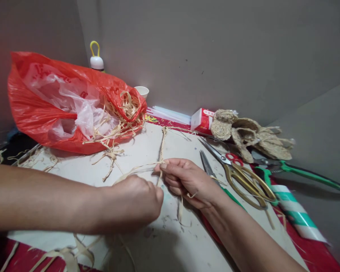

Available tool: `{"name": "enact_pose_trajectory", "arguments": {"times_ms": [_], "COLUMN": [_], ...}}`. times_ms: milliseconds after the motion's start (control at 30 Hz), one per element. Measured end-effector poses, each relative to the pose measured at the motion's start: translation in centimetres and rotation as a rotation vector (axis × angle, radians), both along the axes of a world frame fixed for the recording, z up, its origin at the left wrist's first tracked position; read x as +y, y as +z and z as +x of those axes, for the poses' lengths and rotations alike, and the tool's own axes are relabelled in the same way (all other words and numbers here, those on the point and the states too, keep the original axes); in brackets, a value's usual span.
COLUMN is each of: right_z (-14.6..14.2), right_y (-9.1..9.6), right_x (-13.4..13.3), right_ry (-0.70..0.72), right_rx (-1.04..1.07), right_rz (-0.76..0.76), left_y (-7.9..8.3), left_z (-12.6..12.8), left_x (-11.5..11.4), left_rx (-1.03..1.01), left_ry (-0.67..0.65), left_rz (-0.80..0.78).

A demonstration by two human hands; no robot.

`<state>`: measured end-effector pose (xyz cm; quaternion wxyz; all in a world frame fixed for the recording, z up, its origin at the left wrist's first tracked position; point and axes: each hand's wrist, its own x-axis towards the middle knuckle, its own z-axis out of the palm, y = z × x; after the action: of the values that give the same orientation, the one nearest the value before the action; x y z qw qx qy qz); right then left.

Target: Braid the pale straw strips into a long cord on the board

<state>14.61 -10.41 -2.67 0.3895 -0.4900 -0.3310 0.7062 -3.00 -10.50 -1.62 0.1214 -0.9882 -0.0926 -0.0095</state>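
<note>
My left hand [136, 202] is closed in a fist around a flat straw strip [133, 170] that arcs up toward my right hand. The fingers of my right hand [187, 179] pinch a twisted straw cord [162, 145]. This cord runs away from me across the pale board [147, 151] to its far edge. Both hands meet over the middle of the board, and loose strip ends hang below the right hand.
A red plastic bag [39, 109] spilling straw lies at the back left, with a bottle [96, 60] and paper cup [142, 91] behind. Woven straw pieces [243, 130], a red box [201, 120], gold-handled scissors [243, 177], green-handled shears [300, 172] and a green-white roll [297, 217] lie on the right.
</note>
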Motion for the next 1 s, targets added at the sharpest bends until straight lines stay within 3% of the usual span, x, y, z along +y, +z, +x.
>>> {"name": "enact_pose_trajectory", "arguments": {"times_ms": [67, 133, 233, 333, 367, 433, 567, 767, 1000], "right_z": [0.3, 0.6, 0.8, 0.9, 0.9, 0.9, 1.2, 1.6, 1.7], "right_y": [0.0, -0.1, -0.3, -0.3, -0.2, -0.2, -0.1, 0.4, 0.6], "right_x": [0.0, 0.1, 0.1, 0.2, 0.2, 0.2, 0.4, 0.4, 0.4], "right_ry": [0.006, 0.014, 0.044, 0.072, 0.079, 0.084, 0.078, 0.119, 0.139], "right_rx": [0.023, 0.042, 0.050, 0.045, 0.043, 0.040, 0.020, -0.061, -0.177], "right_rz": [0.002, 0.017, 0.030, 0.011, 0.006, -0.005, -0.038, -0.045, -0.036], "left_y": [1.5, 3.3, 4.9, 3.9, 3.2, 1.7, 0.1, 0.0, -0.5], "left_z": [-0.8, -1.1, -0.2, 1.5, 2.0, 2.8, 3.0, 2.6, 2.6], "left_x": [-0.1, 0.8, 3.6, 6.1, 6.5, 6.6, 6.2, 7.0, 7.6], "left_rx": [-0.067, -0.277, -0.619, -0.474, -0.369, -0.309, -0.382, -0.344, -0.317], "left_ry": [-0.047, 0.013, 0.377, 0.690, 0.719, 0.732, 0.659, 0.534, 0.440], "left_rz": [-0.142, -0.315, -0.612, -1.248, -1.495, -1.729, -1.787, -1.776, -1.508]}}
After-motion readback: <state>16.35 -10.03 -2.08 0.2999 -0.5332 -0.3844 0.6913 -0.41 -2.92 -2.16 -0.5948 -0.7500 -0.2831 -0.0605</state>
